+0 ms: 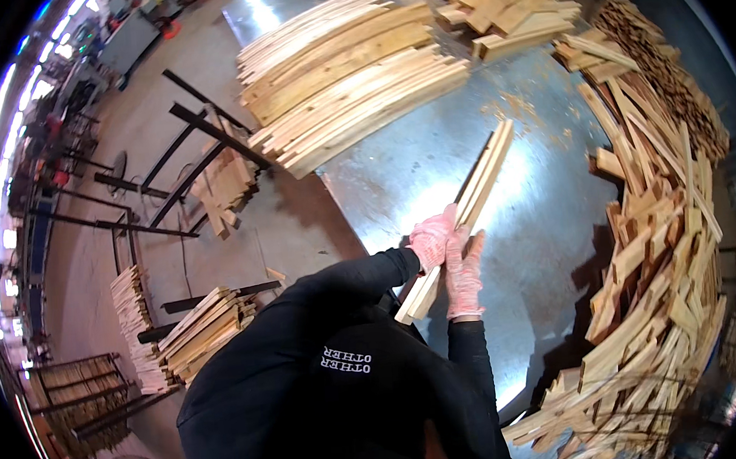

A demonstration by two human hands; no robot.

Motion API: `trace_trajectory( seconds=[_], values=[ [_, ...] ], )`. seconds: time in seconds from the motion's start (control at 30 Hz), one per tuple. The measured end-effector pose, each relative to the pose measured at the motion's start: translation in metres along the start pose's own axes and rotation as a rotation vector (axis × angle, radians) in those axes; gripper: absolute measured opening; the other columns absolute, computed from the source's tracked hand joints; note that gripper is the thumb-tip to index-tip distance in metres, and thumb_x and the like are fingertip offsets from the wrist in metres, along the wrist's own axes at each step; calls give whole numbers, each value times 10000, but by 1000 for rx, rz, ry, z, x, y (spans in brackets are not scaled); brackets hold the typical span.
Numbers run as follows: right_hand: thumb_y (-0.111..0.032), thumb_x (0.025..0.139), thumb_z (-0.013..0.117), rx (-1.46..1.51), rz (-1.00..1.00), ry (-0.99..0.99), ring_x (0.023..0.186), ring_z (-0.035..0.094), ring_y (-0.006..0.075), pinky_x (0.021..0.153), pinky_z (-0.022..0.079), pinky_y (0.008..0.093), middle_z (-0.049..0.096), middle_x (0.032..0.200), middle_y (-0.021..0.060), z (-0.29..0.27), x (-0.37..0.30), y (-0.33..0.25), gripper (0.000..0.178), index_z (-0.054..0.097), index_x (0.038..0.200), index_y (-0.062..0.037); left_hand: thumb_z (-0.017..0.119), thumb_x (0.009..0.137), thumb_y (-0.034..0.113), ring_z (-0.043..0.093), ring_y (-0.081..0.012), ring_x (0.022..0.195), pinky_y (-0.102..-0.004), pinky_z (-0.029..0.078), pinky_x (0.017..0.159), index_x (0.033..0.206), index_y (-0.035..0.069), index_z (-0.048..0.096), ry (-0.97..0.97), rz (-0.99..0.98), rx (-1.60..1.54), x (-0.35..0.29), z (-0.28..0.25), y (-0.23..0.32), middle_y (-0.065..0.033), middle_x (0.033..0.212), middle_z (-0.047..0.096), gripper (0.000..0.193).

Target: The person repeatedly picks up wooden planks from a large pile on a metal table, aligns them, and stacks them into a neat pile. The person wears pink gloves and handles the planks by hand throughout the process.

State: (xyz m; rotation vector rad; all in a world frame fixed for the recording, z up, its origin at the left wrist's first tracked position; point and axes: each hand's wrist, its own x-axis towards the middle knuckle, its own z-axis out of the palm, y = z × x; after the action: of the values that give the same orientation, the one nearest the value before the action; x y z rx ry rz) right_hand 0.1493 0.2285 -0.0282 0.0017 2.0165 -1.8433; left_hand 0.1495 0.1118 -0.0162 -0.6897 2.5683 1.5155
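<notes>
A few narrow pale wooden strips (pixel 488 174) lie together, slanting up and to the right over the metal tabletop (pixel 540 124). My left hand (pixel 430 240), in a pink knitted glove, is closed around them near their middle. Just below and to the right, my right hand (pixel 464 281), gloved the same way, holds the strips along their right side, with its fingertips partly hidden. The strips' near ends (pixel 417 298) show below the hands, close to my body.
Long boards (pixel 349 77) lie in a row at the far left of the table. Shorter pieces (pixel 506 7) are stacked at the back. A heap of offcuts (pixel 644 270) runs down the right side. Black metal frames (pixel 200 147) and wood stacks (pixel 209 330) stand left.
</notes>
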Motion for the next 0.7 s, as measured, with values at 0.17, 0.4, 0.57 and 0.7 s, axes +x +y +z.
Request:
trace_trajectory(
  seconds=[0.17, 0.4, 0.57, 0.7],
  values=[
    [-280, 852, 785, 188, 48, -279, 1244, 532, 253, 1024, 461, 333, 452, 1460, 146, 38, 10, -79, 1081, 42, 1605, -52, 713, 849, 490, 691, -311, 995, -387, 525, 867, 1383, 21, 513, -47, -71, -56, 18, -83, 19, -211, 1047, 703, 738],
    [-63, 691, 833, 318, -97, -285, 1143, 557, 243, 939, 536, 360, 483, 1311, 146, 160, 68, -153, 1283, -65, 1607, -113, 610, 996, 416, 615, -174, 1100, -323, 482, 980, 1334, 60, 618, -308, 358, -62, 72, -282, 26, -128, 1186, 687, 491],
    [64, 780, 728, 541, -58, -100, 1032, 537, 178, 893, 505, 281, 518, 1322, 92, 308, 160, -139, 1125, -9, 1617, -86, 521, 983, 540, 584, -405, 1186, -463, 456, 1016, 1438, 20, 451, 801, 135, 815, 211, -473, -92, -258, 1282, 608, 695],
    [-171, 823, 739, -318, 128, 54, 1057, 616, 328, 981, 477, 328, 570, 1289, 234, 391, 207, -130, 1136, -85, 1589, -19, 474, 946, 647, 547, -391, 1249, -486, 440, 1045, 1433, -12, 425, 311, -231, 742, 271, -490, -168, -262, 1377, 534, 821]
  ],
)
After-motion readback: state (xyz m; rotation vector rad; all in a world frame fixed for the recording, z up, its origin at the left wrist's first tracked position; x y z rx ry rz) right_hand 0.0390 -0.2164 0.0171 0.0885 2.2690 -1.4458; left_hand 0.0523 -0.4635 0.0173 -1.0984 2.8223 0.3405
